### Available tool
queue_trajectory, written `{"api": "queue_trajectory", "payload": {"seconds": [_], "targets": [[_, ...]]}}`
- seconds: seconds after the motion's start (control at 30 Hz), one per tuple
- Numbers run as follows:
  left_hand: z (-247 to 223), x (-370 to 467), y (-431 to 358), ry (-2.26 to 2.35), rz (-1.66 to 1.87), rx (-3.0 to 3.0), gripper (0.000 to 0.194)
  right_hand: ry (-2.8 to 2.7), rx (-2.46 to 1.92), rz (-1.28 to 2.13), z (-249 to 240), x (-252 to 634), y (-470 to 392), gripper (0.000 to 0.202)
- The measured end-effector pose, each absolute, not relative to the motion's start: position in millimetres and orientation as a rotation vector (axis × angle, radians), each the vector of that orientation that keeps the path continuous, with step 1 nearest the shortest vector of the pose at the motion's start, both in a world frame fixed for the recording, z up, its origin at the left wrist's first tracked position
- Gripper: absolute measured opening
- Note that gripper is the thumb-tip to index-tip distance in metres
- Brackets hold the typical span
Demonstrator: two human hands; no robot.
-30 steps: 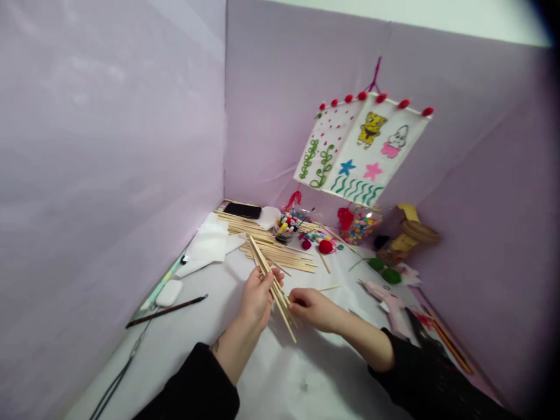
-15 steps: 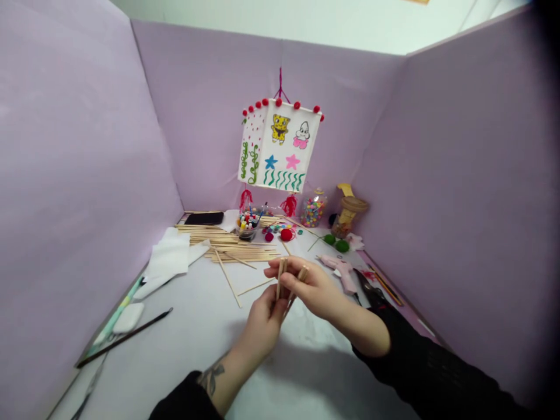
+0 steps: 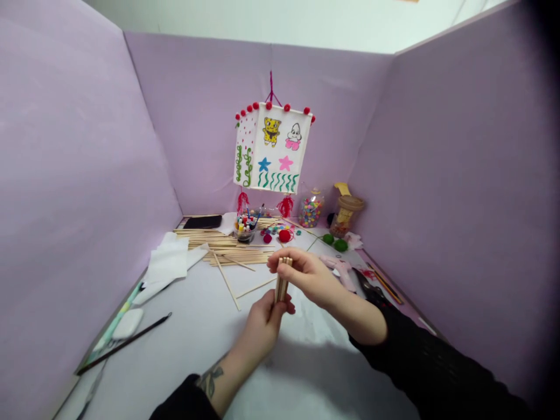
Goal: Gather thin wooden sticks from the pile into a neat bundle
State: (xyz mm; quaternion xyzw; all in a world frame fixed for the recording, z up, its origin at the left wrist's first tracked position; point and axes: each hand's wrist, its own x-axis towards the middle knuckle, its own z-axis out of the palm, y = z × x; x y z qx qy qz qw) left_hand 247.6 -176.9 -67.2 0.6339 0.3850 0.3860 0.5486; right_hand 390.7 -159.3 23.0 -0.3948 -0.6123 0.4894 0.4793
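Note:
A small upright bundle of pale wooden sticks (image 3: 282, 286) is held over the table between both hands. My left hand (image 3: 263, 319) is closed round its lower end, the thumb pressed against the sticks. Higher up, my right hand (image 3: 308, 277) wraps the top part, its thumb in front and fingers behind; the stick tops lie about level. Just left of the bundle, a few loose sticks (image 3: 225, 280) lie on the white table, and a larger pile of sticks (image 3: 210, 240) is spread behind them.
A decorated white paper lantern (image 3: 280, 146) hangs ahead. Paint bottles in a tub (image 3: 245, 227), a jar of coloured beads (image 3: 311, 210) and green yarn balls (image 3: 340, 245) stand at the back. Right are a pink glue gun (image 3: 343, 271) and scissors (image 3: 371, 289); left, white cloth (image 3: 167, 259) and a brush (image 3: 125, 344).
The slanting sticks at the right have come together with the others into one tight upright bundle. My right hand has moved slightly left and now closes round its top.

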Motion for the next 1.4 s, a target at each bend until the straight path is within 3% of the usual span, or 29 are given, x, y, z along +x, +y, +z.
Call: {"api": "queue_trajectory", "payload": {"seconds": [0.17, 0.4, 0.63, 0.93, 1.03, 1.17, 1.27, 1.4], "targets": [[-76.4, 247.4, -173.6, 0.857, 0.910, 1.371, 0.029, -1.585, -1.091, 0.970, 35.3, 396.8, -152.8, 0.014], [-78.2, 244.8, -173.3, 0.848, 0.919, 1.212, 0.044, -1.625, -1.145, 0.986, 41.9, 395.7, -132.4, 0.018], [-81.8, 241.2, -169.6, 0.858, 0.907, 1.080, 0.040, -1.586, -1.140, 1.035, 39.1, 393.9, -88.1, 0.022], [-91.9, 232.0, -154.4, 0.895, 0.972, 0.793, 0.050, -1.180, -0.702, 0.592, 117.3, 428.1, -92.2, 0.019], [-89.8, 227.4, -148.7, 0.876, 0.993, 0.678, 0.056, -1.407, -0.951, 0.771, 89.8, 410.5, -105.3, 0.016], [-88.2, 226.5, -149.3, 0.823, 0.949, 0.680, 0.061, -1.519, -1.207, 1.190, 20.8, 377.1, -93.6, 0.028], [-88.4, 227.3, -153.3, 0.803, 0.895, 0.748, 0.058, -1.456, -1.223, 1.227, -10.6, 364.8, -74.2, 0.030], [-88.8, 227.1, -155.6, 0.821, 0.874, 0.784, 0.057, -1.457, -1.208, 1.210, -15.8, 363.8, -58.4, 0.031]]}}
